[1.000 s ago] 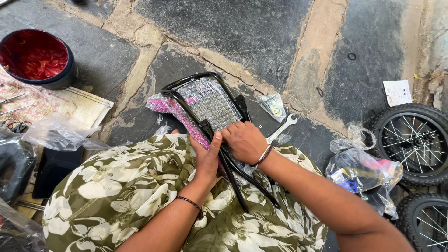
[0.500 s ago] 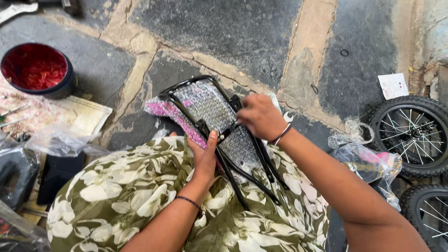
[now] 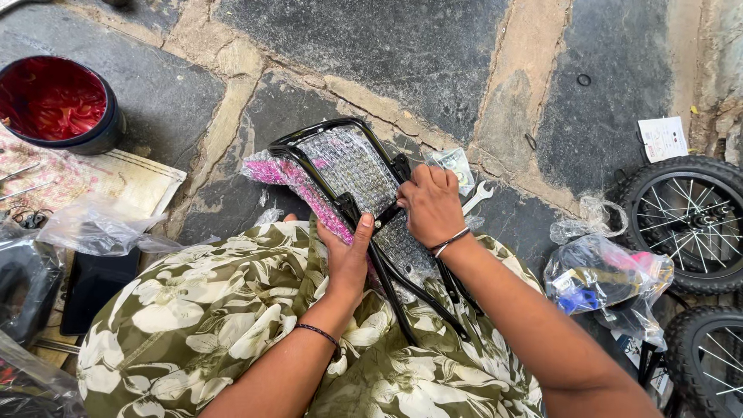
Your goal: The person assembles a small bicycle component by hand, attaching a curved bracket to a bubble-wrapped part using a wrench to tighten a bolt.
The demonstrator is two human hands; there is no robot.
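Left hand [image 3: 347,255] is what I see first: my palm is pressed against the near left tube of a black metal frame [image 3: 329,131], thumb up along it, fingers wrapped behind, so it grips the frame. That frame is a small rack covered in clear bubble wrap [image 3: 352,166], with a strip of pink wrap [image 3: 298,186] along its left rail. Its rounded top end rests on the stone floor [image 3: 433,54] and its thin legs lie across my lap, on the green flowered cloth [image 3: 201,317].

Far to the left on the floor stands a dark bowl with a red inside [image 3: 50,101]. Below it lie a patterned mat [image 3: 93,174], a crumpled clear bag [image 3: 97,224] and a flat black slab [image 3: 93,282].

Just right of my left hand, my right hand [image 3: 430,205] is curled over the middle of the frame, fingers bent down onto the bubble wrap and closed on it at the right rail. A bangle sits on that wrist.

Beyond the knuckles lie a small clear packet [image 3: 455,164] and a silver spanner [image 3: 477,197], both near the frame. Further right, a plastic bag of parts [image 3: 607,279] sits beside two small spoked wheels [image 3: 685,220], and a white paper tag [image 3: 663,138] lies above them.
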